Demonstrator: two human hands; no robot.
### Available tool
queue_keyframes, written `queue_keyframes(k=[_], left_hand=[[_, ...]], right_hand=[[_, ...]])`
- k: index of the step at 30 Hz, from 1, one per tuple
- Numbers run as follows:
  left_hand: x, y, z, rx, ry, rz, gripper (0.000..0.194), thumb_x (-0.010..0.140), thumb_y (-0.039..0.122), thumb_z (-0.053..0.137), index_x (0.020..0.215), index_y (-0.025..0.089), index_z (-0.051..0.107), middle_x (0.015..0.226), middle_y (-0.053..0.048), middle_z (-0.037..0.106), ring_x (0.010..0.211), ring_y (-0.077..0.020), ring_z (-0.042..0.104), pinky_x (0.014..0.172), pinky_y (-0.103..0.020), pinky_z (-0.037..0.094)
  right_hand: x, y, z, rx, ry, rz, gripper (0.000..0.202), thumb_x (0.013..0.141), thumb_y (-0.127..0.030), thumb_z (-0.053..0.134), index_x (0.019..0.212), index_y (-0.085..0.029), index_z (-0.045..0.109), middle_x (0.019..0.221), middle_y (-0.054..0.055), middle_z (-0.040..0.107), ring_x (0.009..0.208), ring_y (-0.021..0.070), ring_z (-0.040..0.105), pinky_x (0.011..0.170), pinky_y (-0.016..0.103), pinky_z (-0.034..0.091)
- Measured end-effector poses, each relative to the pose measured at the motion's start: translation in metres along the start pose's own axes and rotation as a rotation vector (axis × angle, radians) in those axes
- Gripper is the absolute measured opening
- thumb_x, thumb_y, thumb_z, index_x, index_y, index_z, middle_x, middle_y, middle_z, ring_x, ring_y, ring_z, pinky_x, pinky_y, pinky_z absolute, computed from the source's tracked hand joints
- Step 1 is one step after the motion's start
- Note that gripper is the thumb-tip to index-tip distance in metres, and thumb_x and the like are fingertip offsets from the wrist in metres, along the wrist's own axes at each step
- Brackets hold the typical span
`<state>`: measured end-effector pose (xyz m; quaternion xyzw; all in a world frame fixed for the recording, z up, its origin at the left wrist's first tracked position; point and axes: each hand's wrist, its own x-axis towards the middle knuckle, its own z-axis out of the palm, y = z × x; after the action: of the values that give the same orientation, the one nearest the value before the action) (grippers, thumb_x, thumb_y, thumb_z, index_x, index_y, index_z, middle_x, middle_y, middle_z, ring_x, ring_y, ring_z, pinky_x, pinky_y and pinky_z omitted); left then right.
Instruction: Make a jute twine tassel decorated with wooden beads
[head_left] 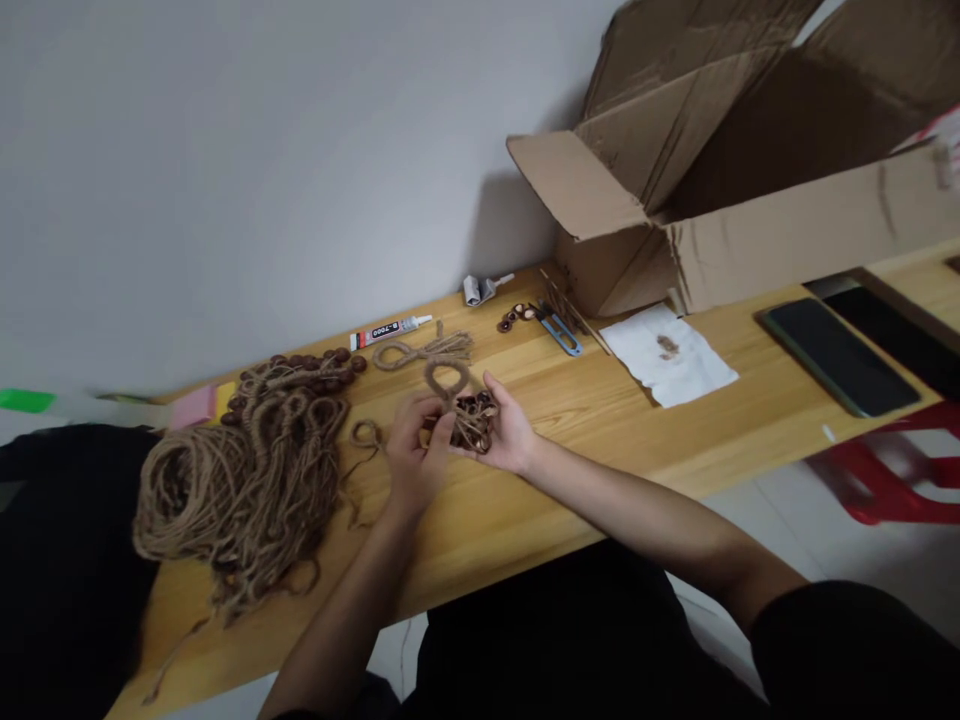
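Above the middle of the wooden table (570, 420), my left hand (420, 450) pinches a looped piece of brown twine (448, 377). My right hand (508, 430) sits beside it, palm up and curved under a bundle of twine and dark brown beads (474, 420). The twine loop stands up above the fingers, and its tails run down into the bundle. Behind my left hand lies another twine loop with loose ends (427, 350). A small twine ring (365, 434) is just left of that hand.
A large twine heap (277, 480) with beads (330, 368) lies left. Behind are a glue tube (390, 331), a crumpled tube (480, 290) and blue snips (561, 332). Rightward are a white tissue (667, 355), cardboard box (795, 235), phone (838, 355) and red stool (892, 470).
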<state>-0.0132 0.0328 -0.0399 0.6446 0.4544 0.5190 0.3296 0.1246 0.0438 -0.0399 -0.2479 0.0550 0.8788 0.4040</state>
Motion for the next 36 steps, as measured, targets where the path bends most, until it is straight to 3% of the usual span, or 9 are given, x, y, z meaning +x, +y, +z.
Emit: queue_keyframes(k=[4, 8, 12, 18, 27, 36], left_hand=[[-0.0001, -0.0051, -0.0002, -0.127, 0.021, -0.151, 0.021, 0.08, 0.042, 0.066, 0.085, 0.022, 0.068, 0.083, -0.002, 0.066, 0.082, -0.0156, 0.061, 0.078, -0.027, 0.05], [0.0024, -0.0076, 0.0026, -0.308, 0.064, -0.355, 0.033, 0.07, 0.049, 0.073, 0.085, 0.02, 0.069, 0.082, -0.002, 0.069, 0.075, -0.0141, 0.064, 0.071, -0.024, 0.053], [0.0035, -0.0079, 0.0046, -0.407, 0.078, -0.449, 0.035, 0.062, 0.046, 0.079, 0.081, 0.018, 0.069, 0.082, -0.003, 0.07, 0.074, -0.0127, 0.065, 0.067, -0.021, 0.053], [0.0029, -0.0084, 0.0061, -0.487, 0.097, -0.59, 0.036, 0.053, 0.04, 0.085, 0.075, 0.016, 0.069, 0.062, 0.003, 0.065, 0.052, -0.0065, 0.055, 0.051, -0.016, 0.047], [0.0049, -0.0071, 0.0074, -0.53, 0.03, -0.534, 0.028, 0.059, 0.037, 0.082, 0.076, 0.017, 0.072, 0.072, -0.001, 0.071, 0.066, -0.0106, 0.064, 0.063, -0.019, 0.051], [0.005, -0.0058, 0.0067, -0.554, -0.01, -0.491, 0.018, 0.066, 0.032, 0.078, 0.077, 0.019, 0.073, 0.074, -0.001, 0.072, 0.07, -0.0102, 0.065, 0.067, -0.018, 0.052]], right_hand=[[-0.0016, 0.0017, 0.0003, -0.034, -0.014, 0.006, 0.056, 0.094, -0.056, 0.022, 0.095, -0.017, 0.062, 0.076, 0.007, 0.071, 0.069, 0.0195, 0.068, 0.07, 0.042, 0.058], [-0.0025, 0.001, 0.0025, -0.046, 0.016, 0.016, 0.058, 0.095, -0.055, 0.019, 0.105, -0.016, 0.061, 0.086, 0.01, 0.072, 0.08, 0.0215, 0.068, 0.077, 0.048, 0.056], [-0.0021, -0.0004, 0.0022, -0.077, 0.011, 0.012, 0.058, 0.095, -0.055, 0.017, 0.099, -0.017, 0.061, 0.083, 0.008, 0.071, 0.077, 0.0203, 0.067, 0.076, 0.046, 0.057], [-0.0016, 0.0, -0.0007, -0.144, -0.021, -0.021, 0.055, 0.095, -0.052, 0.018, 0.1, -0.019, 0.061, 0.083, 0.006, 0.071, 0.078, 0.0202, 0.066, 0.078, 0.047, 0.056], [-0.0033, 0.0, 0.0002, -0.114, -0.07, 0.005, 0.053, 0.097, -0.048, 0.019, 0.106, -0.016, 0.06, 0.09, 0.008, 0.072, 0.08, 0.0192, 0.068, 0.076, 0.044, 0.057], [-0.004, 0.0006, 0.0028, -0.126, -0.044, -0.019, 0.051, 0.097, -0.044, 0.019, 0.102, -0.015, 0.061, 0.074, 0.005, 0.071, 0.077, 0.0195, 0.068, 0.071, 0.041, 0.058]])
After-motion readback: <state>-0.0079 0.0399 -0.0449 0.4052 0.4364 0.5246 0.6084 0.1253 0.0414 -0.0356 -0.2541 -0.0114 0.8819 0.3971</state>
